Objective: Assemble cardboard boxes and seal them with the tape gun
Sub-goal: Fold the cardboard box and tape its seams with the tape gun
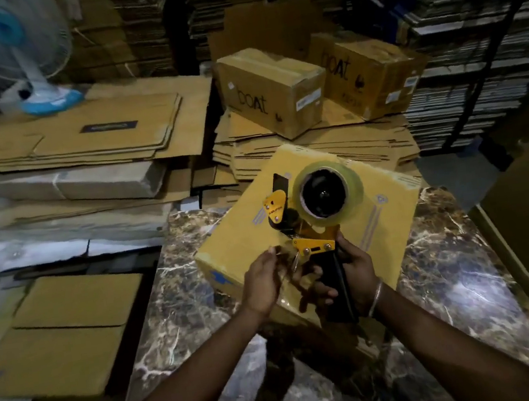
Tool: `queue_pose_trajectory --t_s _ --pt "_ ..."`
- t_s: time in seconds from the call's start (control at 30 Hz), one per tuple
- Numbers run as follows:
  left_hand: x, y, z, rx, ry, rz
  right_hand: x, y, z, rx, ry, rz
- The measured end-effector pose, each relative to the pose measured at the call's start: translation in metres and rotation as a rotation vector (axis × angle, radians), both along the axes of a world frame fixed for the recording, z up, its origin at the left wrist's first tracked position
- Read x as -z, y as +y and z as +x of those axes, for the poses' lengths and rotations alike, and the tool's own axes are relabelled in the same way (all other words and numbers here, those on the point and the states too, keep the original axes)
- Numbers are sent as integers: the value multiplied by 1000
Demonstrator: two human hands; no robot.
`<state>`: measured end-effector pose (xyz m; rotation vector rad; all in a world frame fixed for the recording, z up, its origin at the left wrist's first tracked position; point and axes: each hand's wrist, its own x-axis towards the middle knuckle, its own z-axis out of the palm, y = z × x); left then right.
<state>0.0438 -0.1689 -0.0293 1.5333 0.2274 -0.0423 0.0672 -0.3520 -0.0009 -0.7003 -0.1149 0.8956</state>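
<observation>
Right hand is wrapped round the tape gun handle over the box on the table; left hand pinches the tape end. Could easily stick to itself or snag the blade.

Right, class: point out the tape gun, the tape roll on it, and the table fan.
tape gun (330, 279), head view, on its black handle.
tape roll (352, 184), head view, on the clear outer band.
table fan (51, 99), head view, on its blue base.
</observation>
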Motion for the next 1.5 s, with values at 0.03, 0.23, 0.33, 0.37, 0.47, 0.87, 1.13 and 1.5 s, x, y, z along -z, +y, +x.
queue_pose_trajectory --t_s 0.03,0.23,0.33,0.37,0.47,0.87,1.13,1.5 --pt "-6 -5 2 67 72 -209 2 2 3 -11 14 23" --pt "-30 -18 6 60 261 -712 6 11 18 -106 24 24" --pt "-34 -13 5 8 265 -812 -1 12 21 -128 13 -11" --pt "-37 -11 3 -13 276 -815 -3 12 22 -132 1 -22" --pt "-35 -2 3 -100 296 -810 -9 12 26 -151 -24 -66" --pt "-39 58 8 -233 356 -541 -17 9 38 -208 -84 -92" --pt "-48 108 20 -235 351 -171 -7 14 32 -269 -93 -253" --pt "-53 154 30 189 669 158 -7 31 19 -426 -116 -361"
